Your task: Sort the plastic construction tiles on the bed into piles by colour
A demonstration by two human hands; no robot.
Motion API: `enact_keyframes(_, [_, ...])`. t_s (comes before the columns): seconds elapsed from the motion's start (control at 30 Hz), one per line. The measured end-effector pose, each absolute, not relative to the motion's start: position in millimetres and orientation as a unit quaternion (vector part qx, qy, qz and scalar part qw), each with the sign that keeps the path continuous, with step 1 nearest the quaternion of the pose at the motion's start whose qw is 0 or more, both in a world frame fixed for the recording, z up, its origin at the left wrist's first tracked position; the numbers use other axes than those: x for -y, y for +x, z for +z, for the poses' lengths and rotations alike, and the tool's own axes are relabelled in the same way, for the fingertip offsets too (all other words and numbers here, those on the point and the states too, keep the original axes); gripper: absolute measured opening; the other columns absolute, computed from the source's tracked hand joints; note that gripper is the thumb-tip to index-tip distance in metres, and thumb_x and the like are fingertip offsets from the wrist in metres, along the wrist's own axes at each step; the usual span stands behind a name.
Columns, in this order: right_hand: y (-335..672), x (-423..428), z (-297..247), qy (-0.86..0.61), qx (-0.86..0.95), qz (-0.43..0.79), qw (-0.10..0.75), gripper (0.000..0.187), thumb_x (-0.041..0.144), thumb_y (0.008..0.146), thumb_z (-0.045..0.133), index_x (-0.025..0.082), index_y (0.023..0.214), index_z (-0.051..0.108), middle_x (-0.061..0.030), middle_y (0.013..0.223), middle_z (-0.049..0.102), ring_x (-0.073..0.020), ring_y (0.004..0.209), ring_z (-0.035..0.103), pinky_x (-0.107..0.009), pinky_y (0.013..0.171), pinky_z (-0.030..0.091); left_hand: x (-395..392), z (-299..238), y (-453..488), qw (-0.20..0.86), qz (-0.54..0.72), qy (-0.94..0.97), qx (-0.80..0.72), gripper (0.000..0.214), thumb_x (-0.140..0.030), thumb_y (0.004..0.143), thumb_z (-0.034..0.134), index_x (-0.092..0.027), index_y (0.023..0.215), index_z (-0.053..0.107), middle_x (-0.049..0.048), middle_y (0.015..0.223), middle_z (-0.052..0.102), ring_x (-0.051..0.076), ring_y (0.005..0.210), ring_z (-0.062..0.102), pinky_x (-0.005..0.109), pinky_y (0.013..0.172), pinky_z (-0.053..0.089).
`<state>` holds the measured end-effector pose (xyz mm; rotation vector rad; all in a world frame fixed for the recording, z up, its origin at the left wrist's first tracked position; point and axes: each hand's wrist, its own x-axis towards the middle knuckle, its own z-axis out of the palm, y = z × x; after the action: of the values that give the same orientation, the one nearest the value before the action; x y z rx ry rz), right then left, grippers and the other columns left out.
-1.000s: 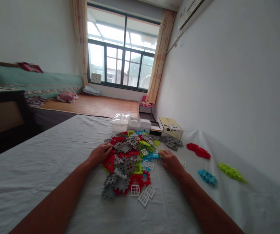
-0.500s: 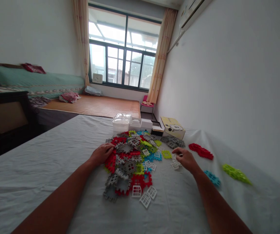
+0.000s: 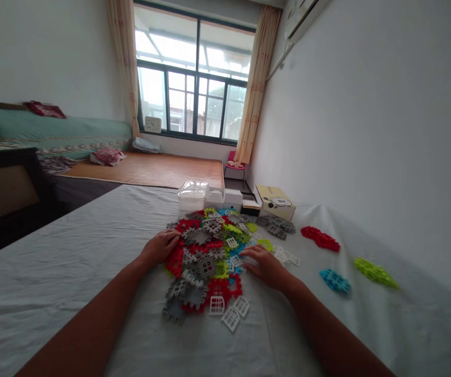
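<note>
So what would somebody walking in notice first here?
The heap of colourful plastic tiles sits mid-way across the white sheet, with the left hand on its left edge and the right hand on its right edge. Off to the right lie a red pile, a blue pile and a green pile. A bright window fills the far wall.

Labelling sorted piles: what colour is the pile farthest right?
The pile is lime green; head view.

Home bedroom, bed (image 3: 52, 133) with green cover, curtained window (image 3: 194, 78), wall air conditioner (image 3: 299, 15), white-sheeted table (image 3: 72, 251)
</note>
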<state>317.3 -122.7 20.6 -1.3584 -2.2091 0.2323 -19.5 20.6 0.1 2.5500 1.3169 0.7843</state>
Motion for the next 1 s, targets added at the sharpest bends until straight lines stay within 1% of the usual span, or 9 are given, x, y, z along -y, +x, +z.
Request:
enact_keyframes(0.13, [309,125,18,-0.508,0.828,0.069,0.228,0.026,0.03,0.08,0.056,0.023,0.105,0.061,-0.0069,0.105,0.061,-0.0193,0.099,0.053,-0.034,0.089,0.042,-19,2,-19,0.08,0.262,0.853,-0.444,0.037,-0.039,0.084,0.037,-0.022,0.098,0.066,0.0034,0.106,0.065,0.019,0.099,0.058,0.028,0.09,0.042])
enact_keyframes(0.33, [301,130,21,-0.504,0.837,0.009,0.21,0.021,0.017,0.078,0.053,0.022,0.096,0.062,-0.0042,0.103,0.061,-0.0171,0.097,0.055,-0.03,0.089,0.04,-19,2,-19,0.083,0.265,0.852,-0.444,0.037,-0.04,0.084,0.037,-0.022,0.098,0.066,0.0029,0.106,0.066,0.019,0.099,0.058,0.027,0.089,0.042])
enact_keyframes(0.47, [301,128,22,-0.536,0.818,-0.01,0.207,0.03,0.01,0.079,0.045,0.021,0.103,0.06,-0.0053,0.099,0.064,-0.0159,0.096,0.056,-0.026,0.087,0.04,-20,1,-20,0.086,0.262,0.852,-0.444,0.038,-0.041,0.084,0.037,-0.022,0.099,0.066,0.0031,0.107,0.065,0.019,0.1,0.058,0.028,0.09,0.042])
enact_keyframes(0.57, [318,125,23,-0.608,0.764,-0.025,0.214,0.033,0.013,0.08,0.043,0.021,0.108,0.057,-0.0052,0.098,0.065,-0.0155,0.089,0.059,-0.024,0.078,0.041,-20,0,-20,0.086,0.258,0.854,-0.444,0.037,-0.04,0.085,0.036,-0.022,0.1,0.065,0.0033,0.108,0.065,0.018,0.101,0.057,0.028,0.091,0.041])
enact_keyframes(0.63, [337,124,24,-0.669,0.717,-0.032,0.195,0.028,0.017,0.08,0.044,0.022,0.103,0.059,-0.0031,0.09,0.066,-0.0153,0.08,0.06,-0.023,0.069,0.041,-21,-1,-20,0.082,0.256,0.855,-0.444,0.037,-0.039,0.085,0.036,-0.022,0.1,0.065,0.0034,0.108,0.065,0.018,0.101,0.057,0.028,0.091,0.041])
enact_keyframes(0.7, [357,123,25,-0.715,0.678,-0.04,0.167,0.024,0.019,0.079,0.044,0.023,0.094,0.061,-0.0016,0.083,0.066,-0.0153,0.075,0.059,-0.024,0.065,0.039,-21,-1,-20,0.077,0.256,0.855,-0.444,0.037,-0.038,0.085,0.035,-0.021,0.1,0.065,0.0034,0.108,0.065,0.018,0.1,0.056,0.027,0.092,0.04])
enact_keyframes(0.8, [379,121,22,-0.736,0.655,-0.078,0.153,0.021,0.021,0.079,0.046,0.024,0.091,0.064,-0.0028,0.09,0.066,-0.0177,0.087,0.057,-0.025,0.072,0.039,-22,-2,-20,0.074,0.258,0.855,-0.444,0.037,-0.038,0.085,0.035,-0.021,0.101,0.065,0.0033,0.108,0.065,0.018,0.1,0.057,0.027,0.091,0.04])
enact_keyframes(0.9, [383,116,16,-0.719,0.666,-0.117,0.161,0.025,0.026,0.081,0.049,0.024,0.101,0.063,-0.0041,0.106,0.063,-0.0194,0.102,0.05,-0.027,0.079,0.037,-23,-3,-20,0.074,0.258,0.855,-0.444,0.038,-0.038,0.085,0.035,-0.021,0.1,0.065,0.0033,0.107,0.065,0.018,0.1,0.057,0.027,0.091,0.04])
enact_keyframes(1.0, [375,111,10,-0.7,0.692,-0.112,0.134,0.028,0.033,0.083,0.049,0.025,0.108,0.06,-0.0044,0.112,0.061,-0.0198,0.106,0.047,-0.028,0.079,0.037,-22,-2,-20,0.075,0.255,0.854,-0.447,0.037,-0.039,0.085,0.035,-0.022,0.101,0.064,0.003,0.108,0.065,0.018,0.1,0.057,0.027,0.09,0.041])
